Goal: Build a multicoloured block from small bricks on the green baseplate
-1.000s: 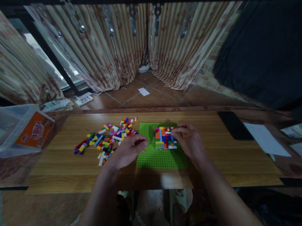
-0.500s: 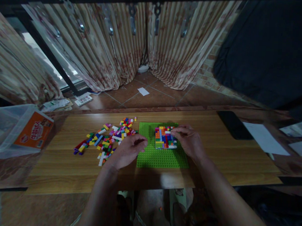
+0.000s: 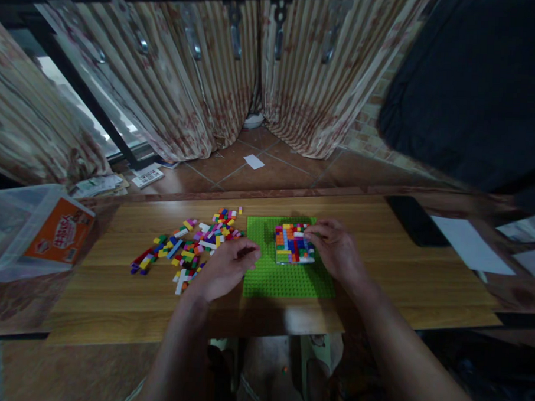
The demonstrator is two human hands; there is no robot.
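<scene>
A block of many-coloured toy bricks [image 3: 292, 249] stands on the green studded baseplate [image 3: 286, 284]. My right hand [image 3: 338, 251] reaches over the block's right side, fingertips pinched at the end of a white brick [image 3: 298, 234] on its upper face. Whether that brick is pressed down onto the studs, I cannot tell. My left hand [image 3: 231, 264] hovers by the baseplate's left edge, between the loose bricks and the block. Its fingers are curled together, and anything inside them is hidden.
Loose bricks [image 3: 187, 256] of several colours spread over the wooden table [image 3: 112, 300] on the left. A clear plastic bin [image 3: 9, 230] with an orange label stands beyond the left edge. On the right lie a black phone-like slab [image 3: 416, 222] and white paper [image 3: 472, 245].
My right hand has shifted very slightly at the block's upper right, still pinching at the white brick. My left hand stays where it was.
</scene>
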